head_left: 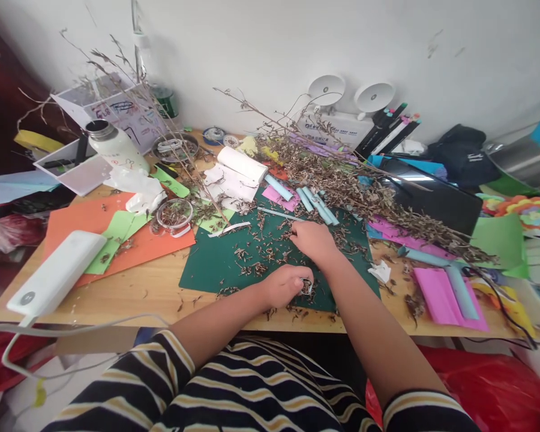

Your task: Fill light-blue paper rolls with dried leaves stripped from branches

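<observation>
Starting far left of the green cutting mat [216, 267]: a white power bank [56, 273] lies on the wooden table [153, 294], its cable trailing off the near edge. Closer to the mat there's an orange sheet [85, 219] with light-green paper [117, 231] on top, and a clear tape ring [174, 213] sits just off the mat's far-left corner.

Onto the mat now: dry leaf scraps [256, 255] are scattered across its middle. The left hand [284, 285] sits at the mat's near edge, curled shut, thumb and forefinger nipping a small pale piece [306, 286]. What that piece is, too small to tell. The right hand [314, 240] lies just beyond it, toward the mat's centre, palm down, fingers together, tips touching the scraps. Whether they nip one, I cannot tell.

So the scraps spread leftward and away from both hands, and the right hand is nearer the thick of them. Open mat lies left of the hands. Along the mat's far edge, blue paper tubes [317, 205] lie slantwise, long axes running far-left to near-right.

Right of the mat, a long dry branch [378, 195] stretches across and hems in that side, with pink paper [432, 288] past the mat's right edge, toward the table's front.
</observation>
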Motion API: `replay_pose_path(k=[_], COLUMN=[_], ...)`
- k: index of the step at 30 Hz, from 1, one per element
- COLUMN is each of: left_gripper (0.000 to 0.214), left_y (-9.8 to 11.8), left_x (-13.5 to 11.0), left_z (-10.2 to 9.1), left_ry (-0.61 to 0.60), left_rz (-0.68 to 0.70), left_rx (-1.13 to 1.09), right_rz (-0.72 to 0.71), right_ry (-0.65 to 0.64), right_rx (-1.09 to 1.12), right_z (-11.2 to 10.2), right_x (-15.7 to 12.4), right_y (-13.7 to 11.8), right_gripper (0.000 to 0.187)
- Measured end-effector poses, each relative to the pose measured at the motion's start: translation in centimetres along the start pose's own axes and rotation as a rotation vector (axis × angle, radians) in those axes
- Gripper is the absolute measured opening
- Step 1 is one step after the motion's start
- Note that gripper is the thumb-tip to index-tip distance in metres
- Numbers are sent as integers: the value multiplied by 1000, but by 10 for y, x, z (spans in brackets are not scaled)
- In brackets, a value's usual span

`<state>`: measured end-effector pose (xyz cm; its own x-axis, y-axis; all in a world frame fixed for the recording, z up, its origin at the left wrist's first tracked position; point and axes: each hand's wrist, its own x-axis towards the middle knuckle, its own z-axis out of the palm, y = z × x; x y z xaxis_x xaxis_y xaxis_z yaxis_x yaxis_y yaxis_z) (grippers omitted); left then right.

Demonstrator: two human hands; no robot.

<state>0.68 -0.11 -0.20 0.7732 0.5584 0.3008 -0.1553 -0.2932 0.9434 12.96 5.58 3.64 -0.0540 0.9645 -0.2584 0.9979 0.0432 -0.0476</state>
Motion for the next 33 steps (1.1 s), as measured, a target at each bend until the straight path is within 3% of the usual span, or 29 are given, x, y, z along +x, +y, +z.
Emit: replay_pose_path(k=[6,13,18,20,25,28,33], left_gripper=[66,66,67,67,70,72,77], left_y=[1,-1,-2,-1,-1,-2,-4], left_x=[0,-2,-2,-2,-1,-1,-1], left_z=[-1,-2,-1,-1,-2,-3,-3], left_ry=[35,41,63,66,28,19,10], left_rz=[-5,-32,-8,-9,-22,-11,2], left_rx=[-48,-103,-122,-131,-65,-23,0], right_rz=[6,15,-22,-87,-489,-555,-617], right_ry=[134,335,422,478,567,605,579], right_rx=[95,266,138,163,274,200,74], right_z=[-4,-5,11,12,1,-4,-11], right_x=[-8,-38,-53,-66,-107,-119,-116], right_y=[14,35,42,42,33,24,17], right_gripper=[16,22,19,22,14,7,13])
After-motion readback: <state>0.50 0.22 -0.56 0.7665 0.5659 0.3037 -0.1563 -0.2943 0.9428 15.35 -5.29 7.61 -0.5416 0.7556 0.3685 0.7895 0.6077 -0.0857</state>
